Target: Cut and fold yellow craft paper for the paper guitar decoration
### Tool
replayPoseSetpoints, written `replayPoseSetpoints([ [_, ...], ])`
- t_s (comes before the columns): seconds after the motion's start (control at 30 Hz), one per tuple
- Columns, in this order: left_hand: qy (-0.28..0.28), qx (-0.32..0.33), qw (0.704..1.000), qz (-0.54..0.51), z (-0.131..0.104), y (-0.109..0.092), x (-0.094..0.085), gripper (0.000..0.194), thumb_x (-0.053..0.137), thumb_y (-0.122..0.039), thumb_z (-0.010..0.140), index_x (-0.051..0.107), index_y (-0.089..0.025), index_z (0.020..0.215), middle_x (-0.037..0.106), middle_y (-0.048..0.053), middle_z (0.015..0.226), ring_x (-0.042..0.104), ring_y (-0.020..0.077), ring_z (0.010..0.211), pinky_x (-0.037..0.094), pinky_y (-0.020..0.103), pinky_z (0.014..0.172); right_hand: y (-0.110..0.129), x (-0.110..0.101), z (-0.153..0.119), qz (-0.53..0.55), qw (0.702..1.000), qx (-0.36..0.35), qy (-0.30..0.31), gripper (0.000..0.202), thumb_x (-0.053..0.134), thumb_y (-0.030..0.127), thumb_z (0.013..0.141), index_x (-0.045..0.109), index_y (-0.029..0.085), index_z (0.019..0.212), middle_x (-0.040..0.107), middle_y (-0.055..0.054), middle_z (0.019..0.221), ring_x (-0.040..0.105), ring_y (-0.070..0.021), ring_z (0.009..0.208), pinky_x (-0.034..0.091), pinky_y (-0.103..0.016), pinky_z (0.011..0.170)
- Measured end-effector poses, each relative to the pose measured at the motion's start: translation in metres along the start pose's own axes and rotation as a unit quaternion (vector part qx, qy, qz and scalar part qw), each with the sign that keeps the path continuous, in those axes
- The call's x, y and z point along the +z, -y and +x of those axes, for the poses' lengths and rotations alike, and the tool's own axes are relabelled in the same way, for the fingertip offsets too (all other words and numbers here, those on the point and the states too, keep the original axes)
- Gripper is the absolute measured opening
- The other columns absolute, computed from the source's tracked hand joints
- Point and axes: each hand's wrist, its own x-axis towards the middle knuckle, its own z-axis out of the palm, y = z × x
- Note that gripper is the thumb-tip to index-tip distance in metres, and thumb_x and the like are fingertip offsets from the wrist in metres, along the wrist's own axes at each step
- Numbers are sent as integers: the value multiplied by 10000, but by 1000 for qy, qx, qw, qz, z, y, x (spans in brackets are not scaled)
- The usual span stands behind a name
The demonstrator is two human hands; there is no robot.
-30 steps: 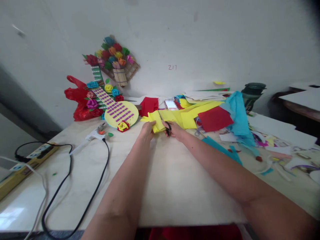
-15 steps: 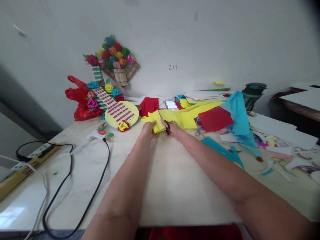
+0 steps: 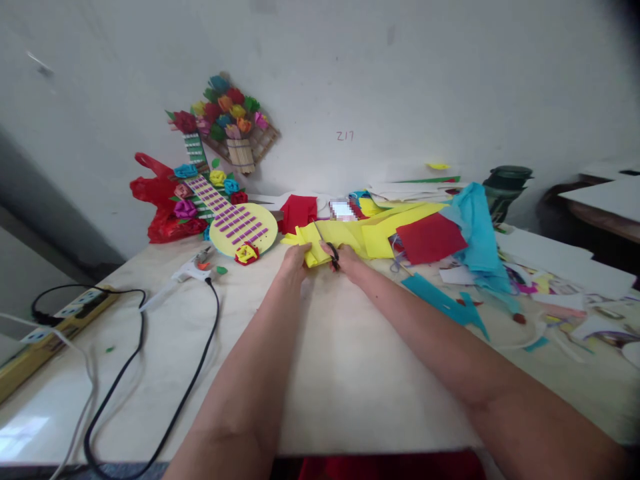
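My left fingers (image 3: 305, 247) clamped the folded yellow paper (image 3: 315, 252) — probably steadying it for the black-handled scissors (image 3: 335, 256) my right fingers (image 3: 327, 248) gripped.

Both forearms (image 3: 250, 353) are bare; one has a mole (image 3: 377, 297).

The wall (image 3: 425, 87) bears a red "217" (image 3: 345, 136), possibly "Z17".

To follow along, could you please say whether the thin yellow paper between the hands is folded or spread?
Folded, apparently: the thin yellow paper shows overlapping layers at the left hand.
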Motion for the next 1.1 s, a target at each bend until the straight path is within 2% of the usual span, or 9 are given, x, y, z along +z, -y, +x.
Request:
replayPoseSetpoints([
  [0.3, 8, -4, 1000, -15, 1, 0, -1, 255, 481, -33, 683, 551, -110, 916, 641, 93, 813, 627, 202, 740, 508, 345, 716, -6, 1, 2, -42, 999, -8, -4, 397, 547, 539, 671, 445, 188, 515, 453, 27, 382, 411, -76, 356, 321, -190, 376],
  [0.47, -5, -5, 1000, -6, 3, 0, -2, 254, 485, -34, 679, 548, -106, 914, 641, 92, 811, 627, 205, 727, 511, 359, 708, 0, 1, 0, 6, 1000, 12, 16, 392, 587, 548, 632, 474, 178, 570, 449, 31, 400, 415, -74, 351, 303, -184, 342],
  [0.73, 7, -10, 1000, 7, 1, 0, -2, 284, 484, -53, 697, 549, -105, 968, 642, 114, 878, 625, 216, 772, 508, 362, 725, 15, -2, -1, 55, 997, 43, 34, 389, 624, 512, 618, 484, 150, 645, 481, 16, 468, 407, -61, 350, 274, -171, 296],
  [0.97, 12, -11, 1000, -7, 1, 0, -3, 326, 481, -49, 700, 539, -97, 1016, 636, 128, 915, 623, 226, 792, 501, 378, 745, 10, 0, 7, 73, 996, 43, 34, 373, 638, 491, 610, 486, 153, 647, 471, 27, 487, 402, -63, 375, 332, -184, 339],
  [1.1, 7, -10, 1000, -11, -1, -1, -1, 308, 466, -40, 700, 547, -88, 994, 639, 127, 901, 621, 225, 807, 496, 376, 762, 6, 1, 10, 69, 997, 28, 24, 376, 631, 501, 611, 481, 156, 616, 453, 33, 462, 383, -62, 374, 320, -192, 351],
])
